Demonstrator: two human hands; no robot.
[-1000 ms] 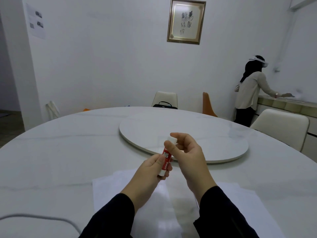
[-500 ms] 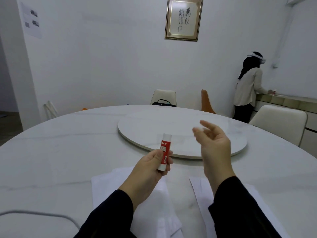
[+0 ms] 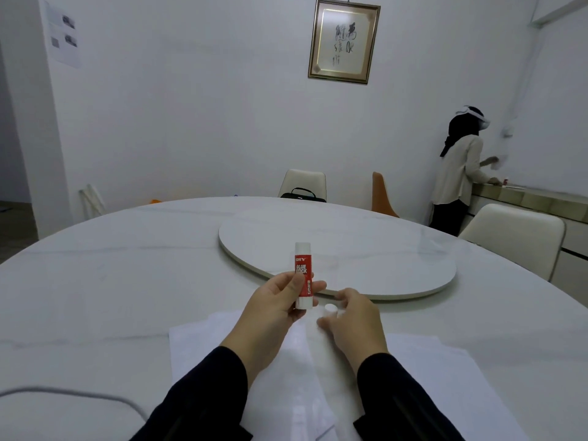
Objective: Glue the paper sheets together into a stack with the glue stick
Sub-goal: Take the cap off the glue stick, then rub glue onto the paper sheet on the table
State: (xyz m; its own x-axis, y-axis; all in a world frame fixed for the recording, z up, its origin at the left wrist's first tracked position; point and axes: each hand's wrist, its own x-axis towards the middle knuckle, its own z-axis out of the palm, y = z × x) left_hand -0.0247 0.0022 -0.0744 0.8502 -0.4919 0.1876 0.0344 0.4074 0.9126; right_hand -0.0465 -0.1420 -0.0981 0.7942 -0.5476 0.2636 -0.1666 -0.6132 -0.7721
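Two hands show at the centre of the frame, low over a white round table (image 3: 95, 297). My left hand (image 3: 273, 308) grips the glue stick (image 3: 303, 275) upright, thumb in front and fingers curled behind its lower half; the red label and white top stand clear above my fingers. My right hand (image 3: 351, 319) sits just right of it, lower, fingers curled around a small white cap (image 3: 330, 309) that rests at my fingertips, close above the table. Cap and stick are apart, the cap just below and right of the stick's base.

Beneath both wrists, white paper sheets (image 3: 222, 351) lie flat in the lower middle of the frame, spreading left and right of my dark sleeves. Behind my hands a round turntable (image 3: 366, 259) sits on the table. At far right a person (image 3: 458, 170) stands facing a counter. A framed calligraphy (image 3: 343, 39) hangs at upper centre.
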